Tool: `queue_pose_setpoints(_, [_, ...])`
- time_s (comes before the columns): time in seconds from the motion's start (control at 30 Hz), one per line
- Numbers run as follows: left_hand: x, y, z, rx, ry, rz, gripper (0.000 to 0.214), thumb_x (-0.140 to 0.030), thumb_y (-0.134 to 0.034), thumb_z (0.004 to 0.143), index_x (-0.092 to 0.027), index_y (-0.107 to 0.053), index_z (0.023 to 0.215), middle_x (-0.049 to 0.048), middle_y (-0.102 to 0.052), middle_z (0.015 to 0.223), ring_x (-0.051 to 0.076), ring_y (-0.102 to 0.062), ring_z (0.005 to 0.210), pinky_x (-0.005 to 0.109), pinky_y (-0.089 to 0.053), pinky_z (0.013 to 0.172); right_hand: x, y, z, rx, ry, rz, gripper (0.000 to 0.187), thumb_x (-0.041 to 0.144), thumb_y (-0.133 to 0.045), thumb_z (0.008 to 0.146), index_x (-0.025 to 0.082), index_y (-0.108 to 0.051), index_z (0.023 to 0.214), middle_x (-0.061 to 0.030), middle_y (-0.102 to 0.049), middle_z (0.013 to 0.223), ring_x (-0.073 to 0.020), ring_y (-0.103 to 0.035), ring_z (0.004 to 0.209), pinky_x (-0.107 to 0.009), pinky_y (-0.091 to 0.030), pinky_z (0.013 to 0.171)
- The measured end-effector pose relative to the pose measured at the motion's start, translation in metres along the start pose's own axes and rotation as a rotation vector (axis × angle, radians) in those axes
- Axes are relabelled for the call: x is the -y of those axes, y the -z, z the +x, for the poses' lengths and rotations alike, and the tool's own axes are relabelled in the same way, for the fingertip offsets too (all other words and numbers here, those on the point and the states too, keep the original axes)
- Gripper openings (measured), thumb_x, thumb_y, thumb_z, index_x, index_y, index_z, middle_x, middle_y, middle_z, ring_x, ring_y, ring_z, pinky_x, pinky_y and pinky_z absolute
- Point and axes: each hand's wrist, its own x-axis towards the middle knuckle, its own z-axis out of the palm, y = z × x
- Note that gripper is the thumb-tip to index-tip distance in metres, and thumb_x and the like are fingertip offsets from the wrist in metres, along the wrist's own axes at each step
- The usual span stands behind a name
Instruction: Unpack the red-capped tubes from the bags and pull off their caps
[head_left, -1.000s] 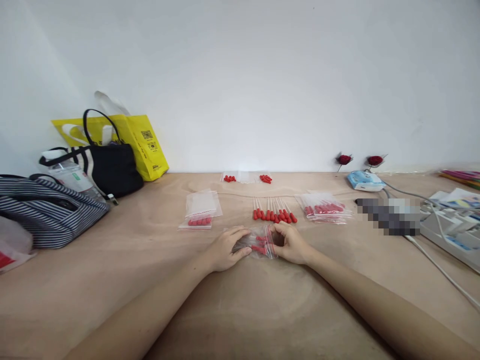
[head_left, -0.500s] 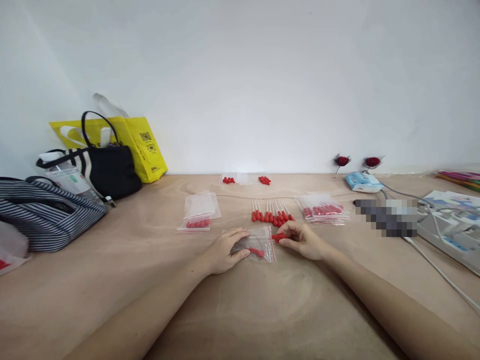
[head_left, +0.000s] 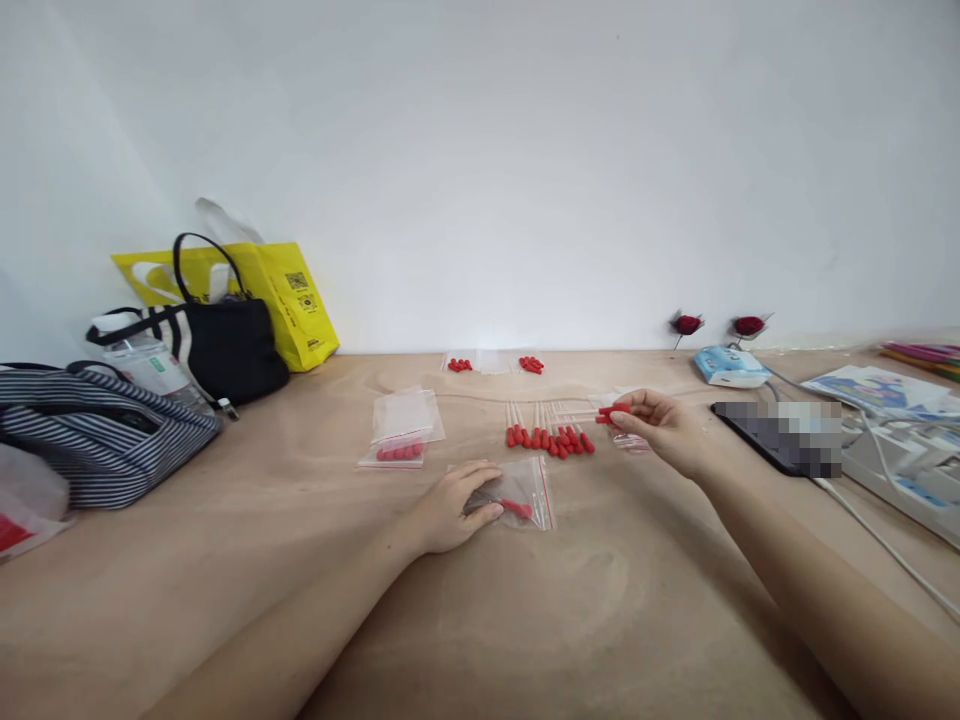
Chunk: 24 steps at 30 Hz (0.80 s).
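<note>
My left hand (head_left: pixel 454 510) grips a clear zip-lock bag (head_left: pixel 543 490) against the table, fingers and thumb closed over its left part. A red-bulbed dropper (head_left: pixel 516 508) shows inside this bag. Over on the right, my right hand (head_left: pixel 667 430) pinches red-bulbed droppers (head_left: pixel 604 412), their pale stems pointing left; how many is hard to tell. Between the hands and a little farther back lies a row of loose droppers (head_left: pixel 555 442), red bulbs toward me. Filled bags (head_left: pixel 630 440) lie partly hidden behind my right hand.
Left of the row is a stack of zip bags (head_left: pixel 405 415) with red bulbs showing. Small red bulb piles (head_left: pixel 531 365) lie by the wall. Handbags and a yellow bag (head_left: pixel 296 310) stand left; a phone (head_left: pixel 757 440), tissue pack (head_left: pixel 729 366) and power strip (head_left: pixel 900 470) lie right.
My right hand has moved right and away from the zip-lock bag's mouth, carrying red-bulbed droppers. My left hand stays on the bag. The view has shifted slightly.
</note>
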Motion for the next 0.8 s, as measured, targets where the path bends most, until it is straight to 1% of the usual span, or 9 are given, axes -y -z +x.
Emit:
queue_pose_setpoints(0.1, [0.001, 0.000, 0.000, -0.005, -0.012, -0.001, 0.041, -0.038, -0.049, 0.081, -0.022, -0.047, 0.119, 0.0062, -0.045, 0.128, 0.022, -0.039, 0.120, 0.038, -0.032, 0.100, -0.004, -0.010, 0.011, -0.140, 0.142, -0.091, 0.030, 0.042, -0.064, 0.067, 0.018, -0.054, 0.082, -0.0068, -0.065, 0.081, -0.0165, -0.061, 0.072, -0.029, -0.049, 0.063])
queue_pose_setpoints(0.2, [0.001, -0.001, 0.000, -0.002, -0.006, 0.001, 0.042, -0.039, -0.049, 0.081, -0.022, -0.047, 0.119, 0.0064, -0.045, 0.129, 0.021, -0.039, 0.120, 0.038, -0.032, 0.100, -0.013, -0.030, 0.019, -0.206, 0.311, -0.375, 0.019, 0.036, -0.057, 0.074, 0.018, -0.056, 0.082, -0.0053, -0.065, 0.079, -0.0162, -0.061, 0.071, -0.032, -0.049, 0.067])
queue_pose_setpoints(0.27, [0.001, 0.000, 0.000, 0.006, 0.000, 0.004, 0.043, -0.039, -0.048, 0.081, -0.021, -0.047, 0.120, 0.0067, -0.045, 0.129, 0.021, -0.039, 0.120, 0.039, -0.032, 0.100, -0.021, -0.043, 0.021, -0.172, 0.437, -0.581, 0.013, 0.028, -0.050, 0.079, 0.019, -0.057, 0.085, -0.0055, -0.065, 0.083, -0.0169, -0.060, 0.075, -0.032, -0.048, 0.071])
queue_pose_setpoints(0.33, [0.000, 0.000, 0.000, 0.012, 0.001, 0.007, 0.042, -0.038, -0.048, 0.081, -0.021, -0.047, 0.120, 0.0072, -0.044, 0.129, 0.021, -0.039, 0.120, 0.039, -0.032, 0.100, -0.030, -0.051, 0.021, -0.097, 0.541, -0.765, 0.015, 0.020, -0.044, 0.082, 0.018, -0.058, 0.088, -0.0071, -0.064, 0.088, -0.0182, -0.059, 0.082, -0.033, -0.047, 0.074])
queue_pose_setpoints(0.47, [0.000, 0.001, 0.000, 0.014, -0.001, 0.004, 0.042, -0.038, -0.048, 0.081, -0.021, -0.047, 0.119, 0.0070, -0.045, 0.129, 0.022, -0.040, 0.119, 0.039, -0.032, 0.099, -0.041, -0.059, 0.019, 0.046, 0.645, -1.044, 0.024, 0.010, -0.038, 0.083, 0.018, -0.059, 0.092, -0.0091, -0.063, 0.096, -0.0194, -0.056, 0.089, -0.032, -0.044, 0.077])
queue_pose_setpoints(0.6, [0.001, 0.000, 0.001, 0.008, -0.007, 0.006, 0.042, -0.038, -0.048, 0.081, -0.021, -0.047, 0.119, 0.0073, -0.045, 0.129, 0.022, -0.040, 0.119, 0.038, -0.033, 0.099, -0.042, -0.061, 0.017, 0.126, 0.684, -1.164, 0.025, 0.009, -0.040, 0.082, 0.017, -0.058, 0.097, -0.0096, -0.062, 0.100, -0.0193, -0.054, 0.087, -0.031, -0.043, 0.078])
queue_pose_setpoints(0.8, [0.003, -0.001, 0.001, -0.010, -0.029, -0.005, 0.041, -0.038, -0.049, 0.081, -0.022, -0.048, 0.118, 0.0062, -0.047, 0.127, 0.022, -0.041, 0.118, 0.039, -0.034, 0.098, -0.038, -0.068, 0.016, 0.184, 0.670, -1.202, 0.026, 0.010, -0.042, 0.083, 0.017, -0.057, 0.103, -0.0086, -0.062, 0.097, -0.0191, -0.054, 0.084, -0.030, -0.043, 0.076])
